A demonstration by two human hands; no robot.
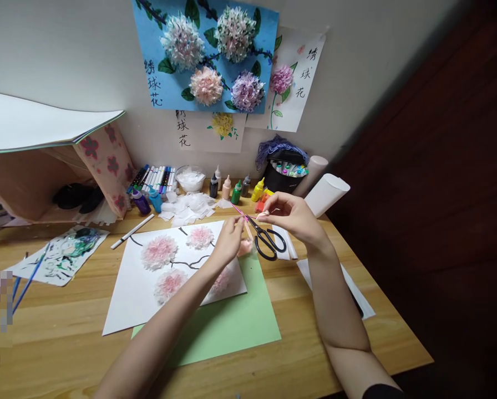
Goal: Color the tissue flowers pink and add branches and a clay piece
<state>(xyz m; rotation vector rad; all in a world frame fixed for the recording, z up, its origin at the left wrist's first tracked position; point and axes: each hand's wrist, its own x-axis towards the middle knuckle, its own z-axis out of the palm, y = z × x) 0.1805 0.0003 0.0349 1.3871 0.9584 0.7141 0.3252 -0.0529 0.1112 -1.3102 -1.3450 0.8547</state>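
Observation:
My right hand (292,216) pinches a small whitish twist of what looks like tissue paper (263,214) between thumb and fingertips. It hovers just above black-handled scissors (269,241), which lie with their blades toward my left hand. My left hand (231,239) is closed, its fingertips together by the scissor tips and a thin pink stick (237,209); what it holds, if anything, I cannot make out. Under my left forearm is a white sheet (127,299) bearing several fluffy pink-and-white paper flowers (160,252) and dark painted branches. A green sheet (248,327) lies beneath it.
White tissue pieces (188,206), a bowl of tissue (190,178) and several paint bottles (236,192) line the back. A marker case (288,170) and paper roll (326,195) stand at right. A paint-smeared sheet (61,257) lies left. Flower pictures (207,55) hang on the wall.

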